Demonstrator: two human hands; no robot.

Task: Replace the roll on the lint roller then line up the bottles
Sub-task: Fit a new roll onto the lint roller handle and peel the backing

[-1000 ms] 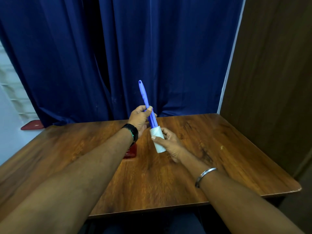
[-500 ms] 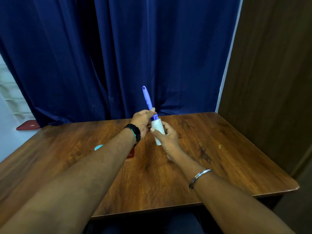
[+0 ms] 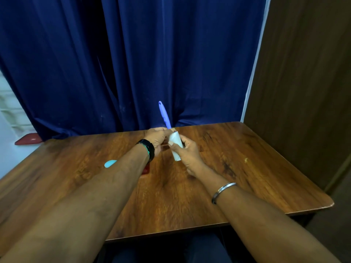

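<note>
A purple lint roller handle [image 3: 164,115] points up and away over the far middle of the wooden table [image 3: 247,168]. My left hand [image 3: 157,138] grips its lower part, just above the roll. A white roll [image 3: 176,146] sits on the roller's lower end, tilted, and my right hand [image 3: 188,154] is wrapped around it. Both hands touch each other above the table. No bottle shows whole; a light blue object [image 3: 109,163] and a red object [image 3: 145,170] peek out from behind my left forearm.
A dark blue curtain [image 3: 133,63] hangs behind the table. A brown wooden panel [image 3: 303,82] stands along the right side. A red item [image 3: 28,140] lies off the table at the far left. The table's near edge runs just in front of my lap.
The white roll has slid up the purple shaft until it meets my left hand. Less of the handle shows above the hands. The light blue object has come into view.
</note>
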